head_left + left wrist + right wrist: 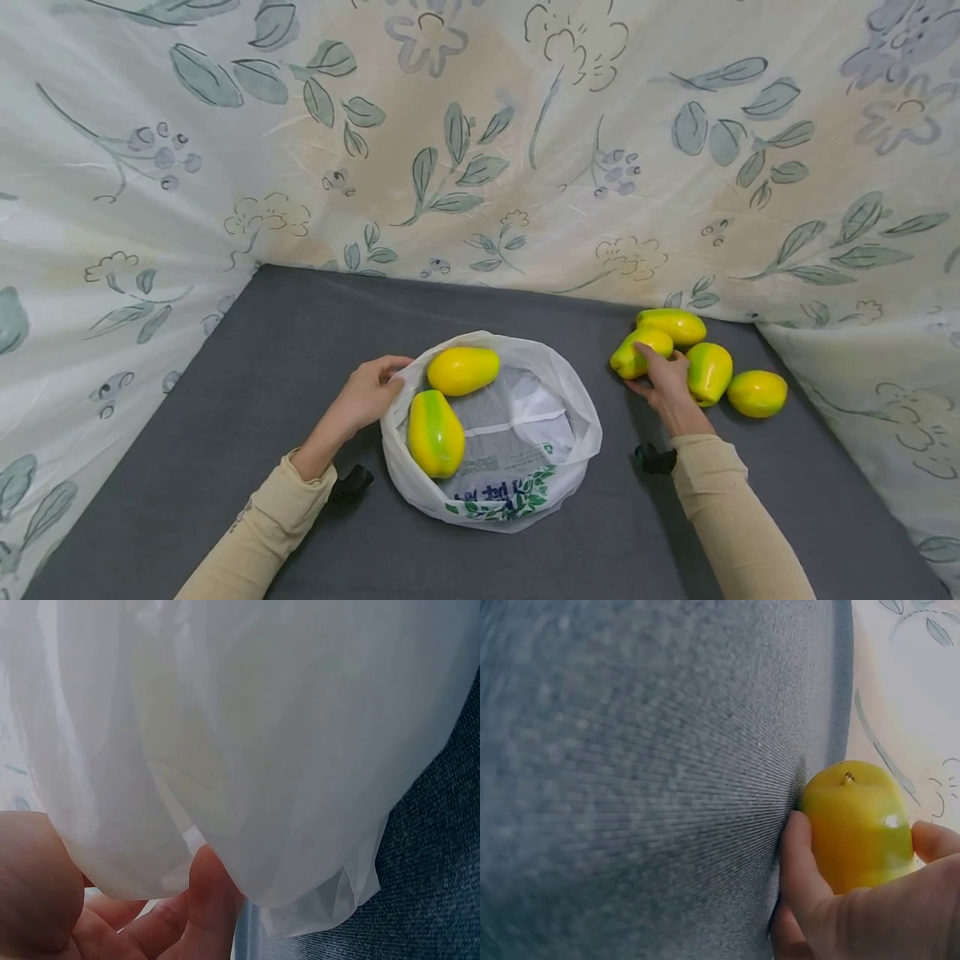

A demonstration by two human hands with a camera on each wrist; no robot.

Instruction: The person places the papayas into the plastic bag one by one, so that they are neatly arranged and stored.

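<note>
"What does the head view give you?"

"My left hand (367, 392) pinches the bag (587, 417) by its rim, with two fruits (463, 370) (437, 433) inside, just right of those fingers. My right hand (667, 379) grips another fruit (630, 353); one more (675, 326) lies just beyond its fingers, two (708, 375) (757, 393) to their right."

"And the left wrist?"

"The bag hangs creased and sheer ahead of my thumb and fingers, its edge between them. I judge it light, limp and tearable; I'd hold a gathered fold of rim."

"Right wrist?"

"The gripped fruit sits between thumb and fingers, stem end showing. Its skin shines, so I'd expect firm and slightly slippery; I can't tell the weight. I'd take it round the widest part, fingers spread along opposite sides."
</note>
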